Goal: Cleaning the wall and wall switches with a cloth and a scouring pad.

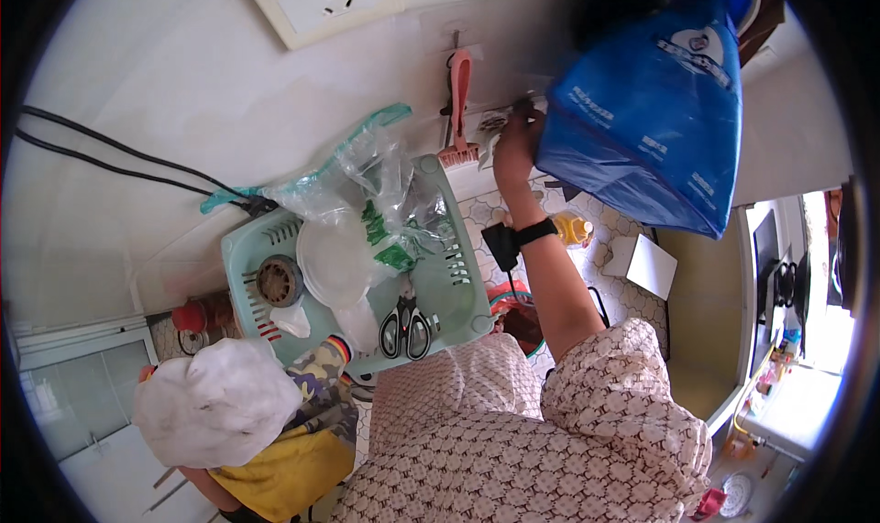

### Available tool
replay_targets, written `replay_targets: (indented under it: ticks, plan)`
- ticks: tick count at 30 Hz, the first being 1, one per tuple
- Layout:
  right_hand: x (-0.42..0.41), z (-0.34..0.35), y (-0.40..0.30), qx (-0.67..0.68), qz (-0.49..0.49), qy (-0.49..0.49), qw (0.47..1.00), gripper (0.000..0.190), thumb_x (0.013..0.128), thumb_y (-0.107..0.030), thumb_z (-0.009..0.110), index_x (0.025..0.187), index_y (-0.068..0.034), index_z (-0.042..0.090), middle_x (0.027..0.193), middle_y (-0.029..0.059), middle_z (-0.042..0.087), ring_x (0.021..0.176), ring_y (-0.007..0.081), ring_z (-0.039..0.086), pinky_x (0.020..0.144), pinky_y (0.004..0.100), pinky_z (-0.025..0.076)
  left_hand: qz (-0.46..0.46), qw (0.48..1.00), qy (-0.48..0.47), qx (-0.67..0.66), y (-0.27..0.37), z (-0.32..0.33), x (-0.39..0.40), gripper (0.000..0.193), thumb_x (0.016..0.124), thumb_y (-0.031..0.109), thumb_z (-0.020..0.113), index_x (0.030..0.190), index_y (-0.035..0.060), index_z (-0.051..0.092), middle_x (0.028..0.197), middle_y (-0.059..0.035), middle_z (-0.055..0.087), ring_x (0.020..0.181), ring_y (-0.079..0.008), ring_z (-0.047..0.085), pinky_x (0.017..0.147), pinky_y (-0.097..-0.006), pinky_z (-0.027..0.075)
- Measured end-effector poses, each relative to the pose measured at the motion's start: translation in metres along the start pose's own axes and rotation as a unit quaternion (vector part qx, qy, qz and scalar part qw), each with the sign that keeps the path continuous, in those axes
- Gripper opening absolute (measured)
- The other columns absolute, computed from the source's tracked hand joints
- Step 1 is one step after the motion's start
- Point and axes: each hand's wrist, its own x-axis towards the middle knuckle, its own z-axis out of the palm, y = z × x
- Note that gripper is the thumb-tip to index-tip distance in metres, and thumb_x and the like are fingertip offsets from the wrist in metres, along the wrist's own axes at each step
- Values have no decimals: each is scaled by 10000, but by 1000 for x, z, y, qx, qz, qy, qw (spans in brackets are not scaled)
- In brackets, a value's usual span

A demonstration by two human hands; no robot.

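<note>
My right hand (517, 145), with a black band on its wrist, reaches up to the wall beside the left edge of a large blue bag (643, 110). The bag partly covers the fingers, which lie in shadow, so what they hold or touch cannot be told. Just left of the hand, a pink-handled brush (460, 103) hangs from a wall hook. My left hand is out of view. Before me stands a pale green plastic basket (457, 310). In it are black-and-white scissors (405, 327), a whitish round lid or container (335, 262), clear plastic bags (385, 172) and a round brown-grey object (279, 280).
A person in a white hat (216, 403) is close at the lower left, a sleeve against the basket. On the tiled floor are a bottle of yellow liquid (573, 229), a white box (643, 265) and a lined bin (515, 320). Black cables (137, 148) run along the wall.
</note>
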Motion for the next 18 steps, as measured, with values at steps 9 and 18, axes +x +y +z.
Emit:
replay_targets:
  ticks: [9, 18]
  plan:
    - [-8, -3, 6, 58, -79, -92, 991, 366, 887, -48, 516, 1242, 22, 462, 1120, 219, 510, 1027, 357, 514, 879, 386, 433, -5, 1000, 8, 5, -4, -4, -10, 295, 907, 106, 495, 1189, 20, 518, 1136, -138, 552, 1009, -229, 553, 901, -328, 438]
    - [-7, -3, -24, 222, -54, -56, 972, 221, 921, -133, 490, 1070, 19, 550, 965, 236, 567, 905, 382, 550, 766, 412, 444, 6, 1000, -4, -1, -5, 1, -5, 301, 908, 109, 491, 1194, 17, 516, 1145, -139, 549, 1020, -231, 548, 908, -329, 431]
